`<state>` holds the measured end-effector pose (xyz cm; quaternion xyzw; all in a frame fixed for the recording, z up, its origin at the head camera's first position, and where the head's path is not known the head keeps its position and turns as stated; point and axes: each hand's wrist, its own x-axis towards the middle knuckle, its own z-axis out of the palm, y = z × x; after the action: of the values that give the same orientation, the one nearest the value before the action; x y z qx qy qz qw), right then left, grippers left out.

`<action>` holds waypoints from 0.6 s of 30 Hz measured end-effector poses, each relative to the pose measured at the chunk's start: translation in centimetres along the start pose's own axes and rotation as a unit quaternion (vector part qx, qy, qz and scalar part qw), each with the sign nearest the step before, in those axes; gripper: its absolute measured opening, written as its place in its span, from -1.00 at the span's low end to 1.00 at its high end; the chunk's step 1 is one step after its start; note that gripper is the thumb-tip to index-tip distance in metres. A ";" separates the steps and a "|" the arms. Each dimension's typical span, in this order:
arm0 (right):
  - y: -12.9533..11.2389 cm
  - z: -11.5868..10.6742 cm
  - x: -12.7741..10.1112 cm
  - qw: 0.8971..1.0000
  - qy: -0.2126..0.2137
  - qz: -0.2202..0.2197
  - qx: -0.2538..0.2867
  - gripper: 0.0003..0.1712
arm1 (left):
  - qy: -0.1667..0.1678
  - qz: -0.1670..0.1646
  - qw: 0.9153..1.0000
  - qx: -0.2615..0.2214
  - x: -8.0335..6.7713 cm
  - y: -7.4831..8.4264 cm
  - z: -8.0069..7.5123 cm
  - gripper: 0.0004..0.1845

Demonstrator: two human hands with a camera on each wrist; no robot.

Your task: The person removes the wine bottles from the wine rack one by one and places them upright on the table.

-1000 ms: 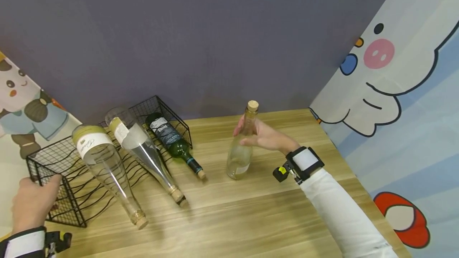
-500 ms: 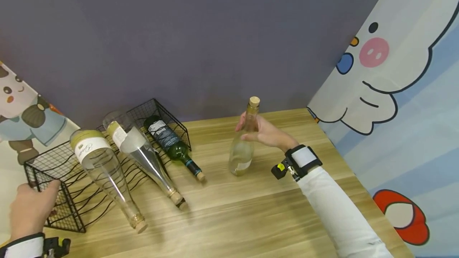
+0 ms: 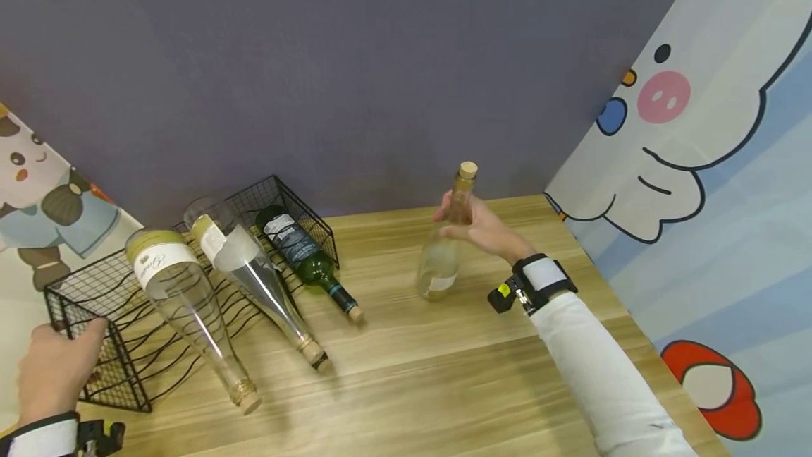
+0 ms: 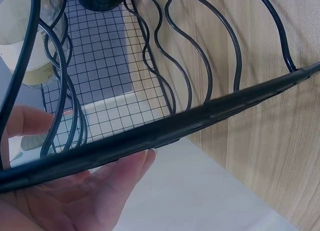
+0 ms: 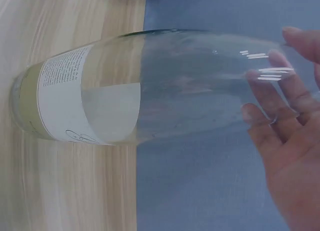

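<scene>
My right hand (image 3: 485, 230) grips the neck of a clear glass bottle (image 3: 439, 259) with a cork in its mouth. The bottle leans slightly, neck to the right; whether its base touches the table I cannot tell. Up close in the right wrist view, its white and gold label (image 5: 62, 96) shows near the base. At the far left, my left hand (image 3: 57, 369) holds the end of a black wire bottle rack (image 3: 120, 372), fingers and thumb about its bar (image 4: 165, 128). Lying in the rack are two clear corked bottles (image 3: 190, 305) and a dark green wine bottle (image 3: 311, 263).
The wooden table (image 3: 406, 386) runs up to a grey back panel (image 3: 406, 76). A cartoon-printed curtain (image 3: 717, 252) hangs along the right side, with another printed sheet (image 3: 57, 189) at the left. The bottle necks stick out past the rack's front.
My right hand has carried the clear bottle a little to the right and away from me. My left hand keeps its hold on the rack, and the bottles there lie as before.
</scene>
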<state>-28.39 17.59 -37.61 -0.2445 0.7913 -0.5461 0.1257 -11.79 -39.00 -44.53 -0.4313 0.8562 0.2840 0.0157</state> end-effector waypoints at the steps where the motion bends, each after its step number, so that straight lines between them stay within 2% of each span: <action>1: 0.0 -0.2 0.0 1.000 0.003 0.002 0.000 -0.53 | 0.000 0.000 1.000 0.000 0.0 0.0 0.0 -0.12; 12: 0.8 -2.0 0.2 0.997 0.058 0.000 -0.047 -0.59 | 0.002 0.001 1.000 -0.004 0.0 0.0 0.0 -0.12; 18: 1.1 -3.2 0.3 0.995 0.074 0.023 -0.058 -0.59 | 0.001 0.003 1.000 0.000 0.0 0.0 -0.2 -0.12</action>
<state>-30.40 20.29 -37.40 -0.1924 0.8343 -0.5126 0.0647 -11.76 -39.03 -44.37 -0.4291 0.8575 0.2833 0.0137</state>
